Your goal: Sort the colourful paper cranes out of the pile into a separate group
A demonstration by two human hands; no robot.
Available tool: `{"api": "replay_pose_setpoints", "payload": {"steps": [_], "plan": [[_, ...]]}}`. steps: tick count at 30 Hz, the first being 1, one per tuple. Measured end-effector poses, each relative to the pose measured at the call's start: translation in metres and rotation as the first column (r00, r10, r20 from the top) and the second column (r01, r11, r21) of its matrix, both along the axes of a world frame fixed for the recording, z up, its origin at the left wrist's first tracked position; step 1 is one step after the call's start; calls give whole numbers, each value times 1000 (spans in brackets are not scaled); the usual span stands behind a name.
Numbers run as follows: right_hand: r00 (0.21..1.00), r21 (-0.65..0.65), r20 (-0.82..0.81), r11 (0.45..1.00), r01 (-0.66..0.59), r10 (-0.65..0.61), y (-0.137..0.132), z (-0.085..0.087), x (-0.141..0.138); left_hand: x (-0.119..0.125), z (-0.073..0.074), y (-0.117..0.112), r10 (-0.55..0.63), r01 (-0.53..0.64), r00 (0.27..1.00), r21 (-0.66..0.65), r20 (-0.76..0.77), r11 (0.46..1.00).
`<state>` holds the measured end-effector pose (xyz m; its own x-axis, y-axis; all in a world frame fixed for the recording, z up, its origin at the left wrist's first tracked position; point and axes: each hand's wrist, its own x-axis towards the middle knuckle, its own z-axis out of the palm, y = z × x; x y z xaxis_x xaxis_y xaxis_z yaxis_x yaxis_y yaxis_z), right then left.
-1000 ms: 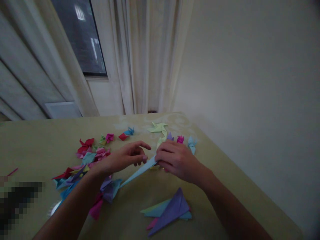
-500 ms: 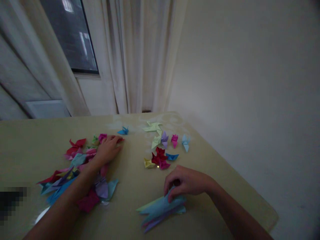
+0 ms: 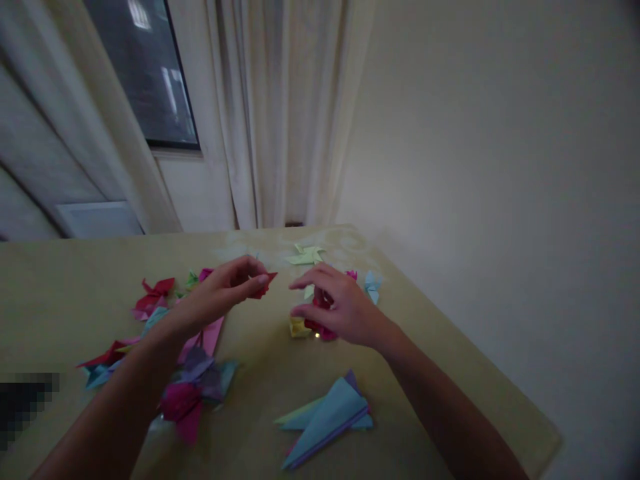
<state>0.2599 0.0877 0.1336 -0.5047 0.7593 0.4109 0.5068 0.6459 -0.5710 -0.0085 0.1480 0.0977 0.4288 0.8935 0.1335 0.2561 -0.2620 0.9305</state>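
A small red folded-paper piece point(image 3: 263, 287) is pinched in my left hand point(image 3: 240, 280), above the middle of the table. Facing it, my right hand point(image 3: 335, 303) has thumb and fingers apart with nothing between them. Behind and below that hand lie red origami pieces point(image 3: 315, 325), partly hidden, and a yellow origami piece point(image 3: 299, 327). Nearer me is a stack of folded paper planes point(image 3: 327, 420), a light blue one on top. Under my left forearm spreads a mixed pile with a purple origami piece point(image 3: 200, 370) and a magenta piece point(image 3: 183, 407).
A pale green pinwheel point(image 3: 306, 255) and a light blue origami piece point(image 3: 372, 287) lie toward the table's far right. At the far left of the pile sits a red paper crane point(image 3: 157, 292). Beyond the table point(image 3: 425, 413) hang curtains point(image 3: 280, 120), with a wall point(image 3: 490, 167) to the right.
My left hand has lifted from the pile and moved right with the red paper piece. My right hand has let go of the paper planes and moved up and left toward it.
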Motion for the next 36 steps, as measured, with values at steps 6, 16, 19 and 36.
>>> {"api": "replay_pose_setpoints", "payload": {"steps": [6, 16, 19, 36], "plan": [[983, 103, -115, 986, -133, 144, 18, 5, -35, 20, 18, -25, -115, 138, 961, -77, 252, 987], [982, -29, -108, 987, -160, 156, 27, 3, -6, 17, 7, -17, -107, 105, 980, 19, 166, 994], [977, -38, -157, 987, -154, 147, 30, 0, -5, 20, 5, -20, -26, 17, 998, 180, 50, 984], [829, 87, 533, 964, -251, 167, 27, -59, -42, -95, -75, 43, 399, -214, 368, 341, -840, 915]]}}
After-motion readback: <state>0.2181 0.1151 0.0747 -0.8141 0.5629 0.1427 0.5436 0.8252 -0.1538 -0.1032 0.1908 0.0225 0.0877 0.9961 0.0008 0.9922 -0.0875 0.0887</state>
